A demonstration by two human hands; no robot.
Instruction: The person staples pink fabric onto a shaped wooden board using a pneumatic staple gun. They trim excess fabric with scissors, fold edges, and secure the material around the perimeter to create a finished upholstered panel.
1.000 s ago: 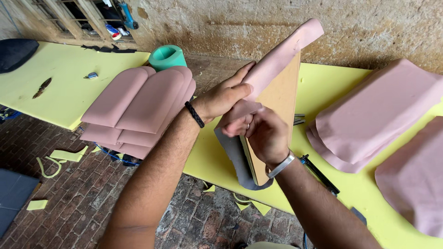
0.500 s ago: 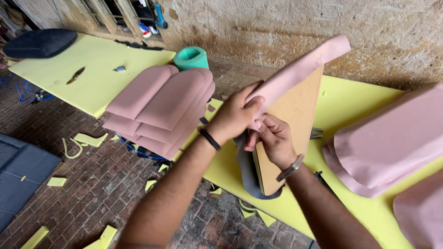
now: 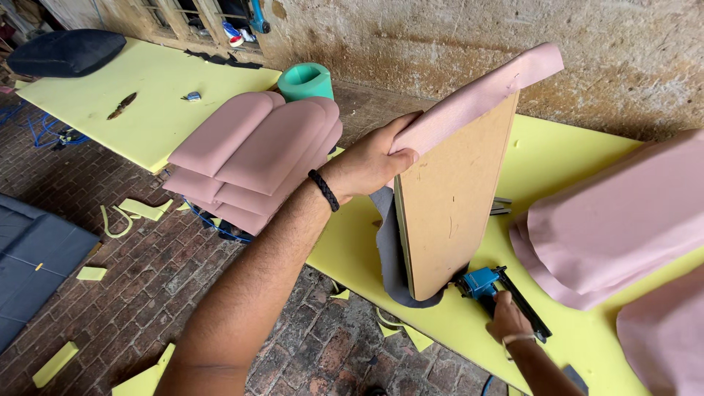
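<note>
My left hand (image 3: 374, 160) grips the upper edge of a tall wooden board (image 3: 449, 213) that stands on its end on a yellow foam sheet (image 3: 469, 330). Pink fabric (image 3: 477, 95) wraps the board's top edge and grey cloth (image 3: 389, 249) hangs down its far side. My right hand (image 3: 507, 319) is low beside the board's foot, closed on a blue staple gun (image 3: 493, 287) that lies on the foam.
A stack of pink upholstered cushions (image 3: 253, 158) sits left of the board, with a teal foam roll (image 3: 305, 81) behind. More pink covered pieces (image 3: 623, 227) lie on the right. Yellow foam scraps (image 3: 139, 209) litter the brick floor; a dark cushion (image 3: 62, 51) sits far left.
My right hand has left the board's face and dropped to the staple gun on the foam. My left hand still holds the board's top edge, now more upright.
</note>
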